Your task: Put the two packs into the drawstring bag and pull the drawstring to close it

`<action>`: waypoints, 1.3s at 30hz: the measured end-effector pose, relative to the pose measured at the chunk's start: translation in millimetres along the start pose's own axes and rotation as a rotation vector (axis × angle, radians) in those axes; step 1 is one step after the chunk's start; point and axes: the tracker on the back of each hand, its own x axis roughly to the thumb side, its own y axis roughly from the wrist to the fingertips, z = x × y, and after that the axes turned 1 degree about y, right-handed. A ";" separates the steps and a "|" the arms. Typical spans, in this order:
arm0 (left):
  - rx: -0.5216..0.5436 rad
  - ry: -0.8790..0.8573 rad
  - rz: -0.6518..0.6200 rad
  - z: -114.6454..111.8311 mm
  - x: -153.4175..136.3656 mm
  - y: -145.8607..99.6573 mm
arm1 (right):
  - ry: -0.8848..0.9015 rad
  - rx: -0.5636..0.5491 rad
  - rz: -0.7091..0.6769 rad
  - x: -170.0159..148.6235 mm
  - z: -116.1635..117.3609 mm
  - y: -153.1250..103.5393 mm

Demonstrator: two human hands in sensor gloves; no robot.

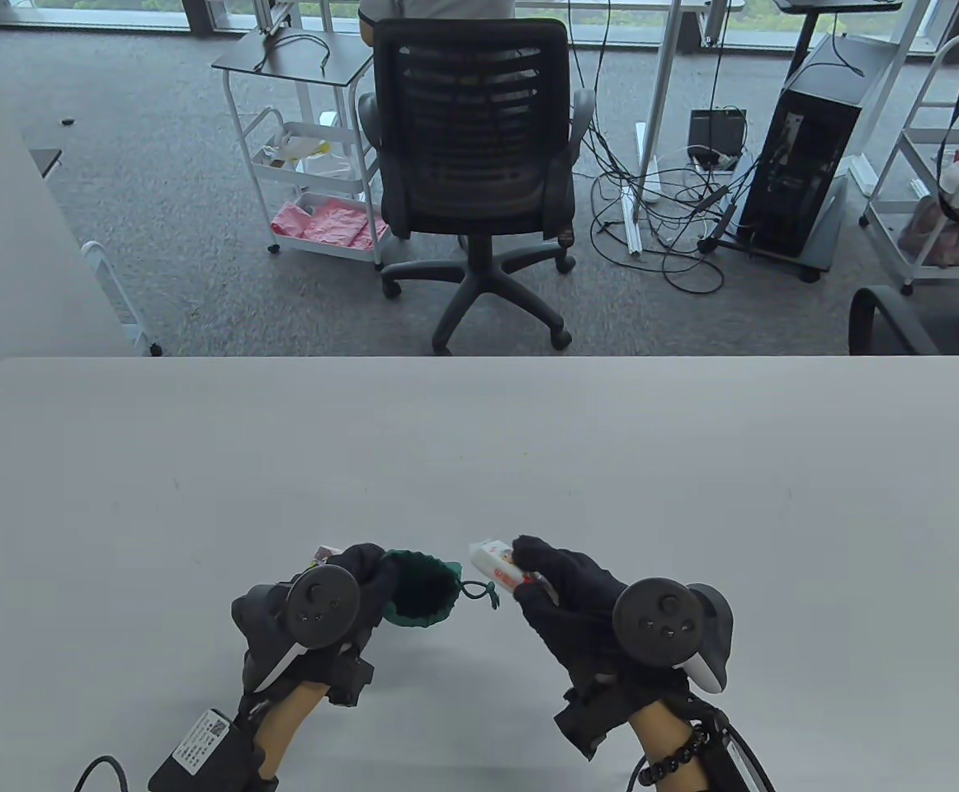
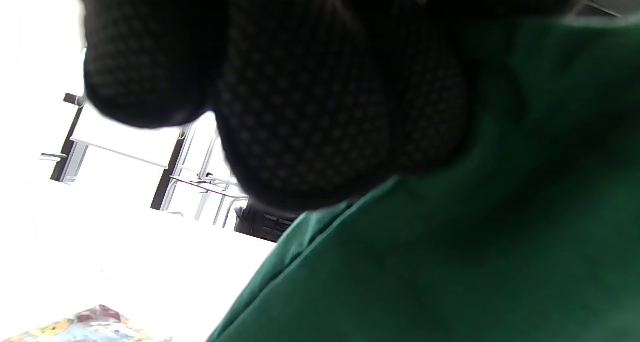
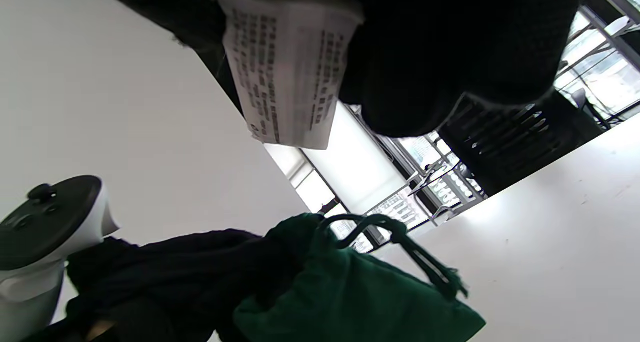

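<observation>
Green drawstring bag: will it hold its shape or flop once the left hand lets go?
Likely floppy: the soft green cloth drawstring bag sags and wrinkles around the left hand that holds its mouth open. Probably light, hanging from that grip alone. Its knotted cord dangles loose, so it may snag.

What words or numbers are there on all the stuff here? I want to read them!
None can be read.
White pack held by the right hand: rows of small print, too blurred.
Its red-marked face in the table view: too small.
Colourful pack beside the left hand: only pictures, blurred.
White label on the left wrist box: a square code and tiny print, unreadable.
Green drawstring bag: no text.
</observation>
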 end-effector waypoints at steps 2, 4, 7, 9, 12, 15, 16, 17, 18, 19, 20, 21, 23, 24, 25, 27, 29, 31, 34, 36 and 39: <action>0.000 0.009 -0.020 -1.0 4.4 -0.8 | -0.010 0.036 -0.027 7.8 6.3 0.2; -0.001 0.022 -0.045 -2.2 8.5 -1.7 | -0.017 0.068 -0.038 13.0 11.9 0.5; 0.009 0.055 -0.082 -2.9 15.2 -2.7 | -0.049 0.101 -0.034 16.9 20.9 0.6; 0.010 0.063 -0.105 -3.4 19.7 -3.9 | -0.090 0.128 -0.026 18.1 27.1 0.5; 0.002 0.068 -0.132 -4.2 25.3 -5.9 | -0.172 0.136 -0.021 18.9 33.9 1.0; 0.002 0.072 -0.157 -3.9 30.0 -7.6 | -0.228 0.130 -0.019 19.2 38.0 1.1; -0.002 0.070 -0.167 -3.8 31.8 -8.3 | -0.249 0.124 -0.017 19.4 39.4 0.9; -0.006 0.065 -0.173 -4.0 33.5 -9.2 | -0.272 0.118 -0.018 20.0 40.9 0.7; -0.008 0.062 -0.176 -4.3 34.4 -9.6 | -0.291 0.110 -0.019 20.6 41.7 0.5; -0.017 0.059 -0.183 -4.7 35.7 -10.0 | -0.325 0.096 -0.026 21.9 42.7 0.3; -0.021 0.054 -0.186 -5.0 36.4 -10.5 | -0.356 0.085 -0.032 23.1 43.6 0.4; -0.027 0.041 -0.187 -5.5 36.9 -10.6 | -0.381 0.079 -0.034 24.1 44.8 0.4; -0.044 0.012 -0.182 -7.0 36.8 -10.7 | -0.403 0.068 -0.038 25.0 48.1 0.1; -0.053 -0.009 -0.175 -8.0 35.9 -10.3 | -0.417 0.064 -0.042 25.3 49.9 0.1; -0.061 -0.024 -0.169 -8.4 35.2 -10.1 | -0.428 0.062 -0.044 25.5 51.0 0.0; -0.088 -0.086 -0.143 -9.7 32.0 -9.1 | -0.506 0.041 -0.050 27.8 53.6 -0.1; -0.108 -0.134 -0.121 -10.7 28.8 -8.0 | -0.564 0.012 -0.067 30.3 52.4 -0.2; -0.113 -0.165 -0.104 -10.8 25.4 -7.1 | -0.555 -0.022 -0.062 32.2 48.6 -0.7; -0.121 -0.174 -0.094 -12.8 19.6 -6.3 | -0.547 -0.071 -0.047 30.9 39.3 -1.9; -0.108 -0.200 -0.079 -11.6 16.8 -5.0 | -0.531 -0.086 -0.023 26.5 32.6 -1.9; -0.102 -0.232 -0.060 -9.5 13.2 -4.2 | -0.481 -0.097 0.016 18.5 24.6 -2.2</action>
